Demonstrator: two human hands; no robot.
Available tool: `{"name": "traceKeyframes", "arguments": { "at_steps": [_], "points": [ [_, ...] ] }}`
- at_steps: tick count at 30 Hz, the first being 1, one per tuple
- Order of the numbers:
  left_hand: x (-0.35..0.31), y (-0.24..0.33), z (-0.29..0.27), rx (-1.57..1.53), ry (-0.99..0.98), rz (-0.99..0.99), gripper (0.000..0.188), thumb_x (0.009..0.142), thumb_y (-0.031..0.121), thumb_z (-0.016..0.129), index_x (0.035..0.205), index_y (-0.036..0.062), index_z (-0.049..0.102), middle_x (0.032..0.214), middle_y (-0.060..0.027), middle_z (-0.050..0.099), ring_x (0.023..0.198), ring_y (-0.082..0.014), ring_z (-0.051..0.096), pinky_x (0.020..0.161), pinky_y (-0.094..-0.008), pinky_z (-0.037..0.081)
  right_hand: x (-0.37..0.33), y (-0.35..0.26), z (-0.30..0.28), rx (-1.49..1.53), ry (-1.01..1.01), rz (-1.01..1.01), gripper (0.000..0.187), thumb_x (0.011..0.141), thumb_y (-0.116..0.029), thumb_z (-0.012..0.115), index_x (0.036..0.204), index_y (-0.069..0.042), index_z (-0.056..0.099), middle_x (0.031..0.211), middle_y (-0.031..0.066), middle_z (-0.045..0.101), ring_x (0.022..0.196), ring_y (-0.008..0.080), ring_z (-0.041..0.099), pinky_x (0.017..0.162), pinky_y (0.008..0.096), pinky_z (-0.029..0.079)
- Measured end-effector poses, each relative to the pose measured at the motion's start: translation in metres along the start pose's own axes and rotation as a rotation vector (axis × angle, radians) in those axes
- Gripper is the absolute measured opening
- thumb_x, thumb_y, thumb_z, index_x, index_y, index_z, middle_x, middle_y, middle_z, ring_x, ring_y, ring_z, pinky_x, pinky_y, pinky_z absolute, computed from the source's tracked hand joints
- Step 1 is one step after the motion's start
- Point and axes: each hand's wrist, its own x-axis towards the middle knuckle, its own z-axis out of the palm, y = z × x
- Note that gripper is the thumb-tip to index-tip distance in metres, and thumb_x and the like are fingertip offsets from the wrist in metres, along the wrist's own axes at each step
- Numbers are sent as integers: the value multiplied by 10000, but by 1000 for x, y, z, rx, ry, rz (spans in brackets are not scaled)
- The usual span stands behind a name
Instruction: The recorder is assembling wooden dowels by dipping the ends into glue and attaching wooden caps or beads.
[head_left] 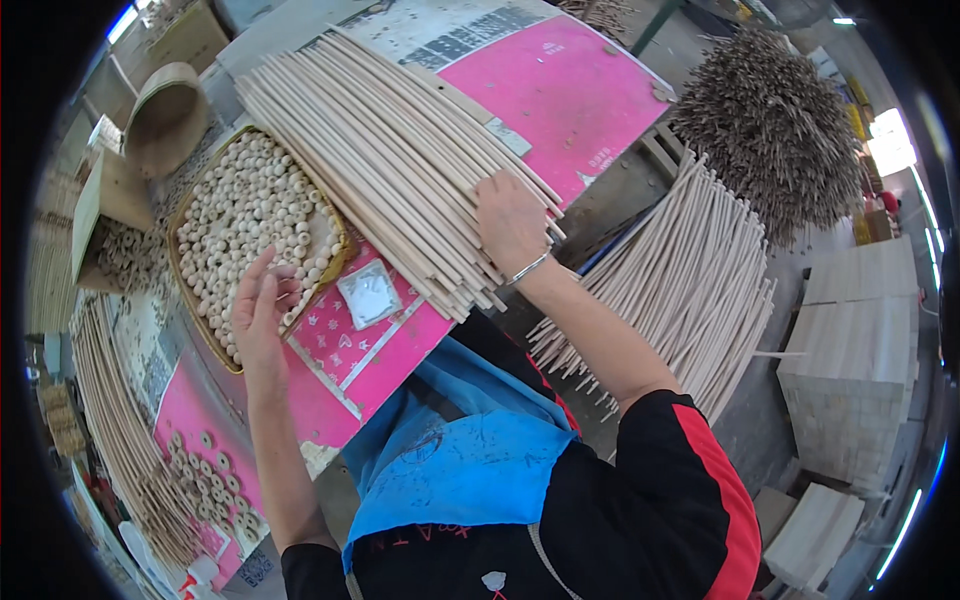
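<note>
A layer of long, pale wooden rods [390, 150] lies side by side on the table in front of me. My right hand [512, 225], with a bracelet at the wrist, is curled down over the rods near their close right end. Its fingertips are partly hidden against the wood. To the left stands a shallow yellow-rimmed tray [181, 285] of round wooden beads [245, 200] with holes. Over the tray's near right side, my left hand [265, 305] hovers with its fingers bent and apart. No held object shows in it.
A small clear packet [369, 295] lies on the pink table cover [560, 80]. More rods [670, 290] are heaped at the right, beside a dark bundle of sticks [770, 130]. Wooden rings [210, 475] and rods lie at the left. Stacked boards [850, 340] stand far right.
</note>
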Motion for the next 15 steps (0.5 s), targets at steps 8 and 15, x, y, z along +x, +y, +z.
{"name": "traceKeyframes", "arguments": {
  "at_steps": [8,15],
  "points": [
    [5,-3,2,19,-34,-31,365,1036,150,544,1382,35,561,1089,-55,684,933,-91,638,837,-238,525,12,31,-28,484,-179,-22,226,897,-271,692,976,-62,726,952,117,670,827,251,665,765,360,541],
    [5,3,6,67,-26,-14,356,1040,154,541,1375,35,569,1098,-58,684,965,-98,634,885,-245,513,-9,162,-54,578,-78,362,207,918,-167,691,1063,-24,727,887,66,713,788,125,655,724,266,525]
  ]
}}
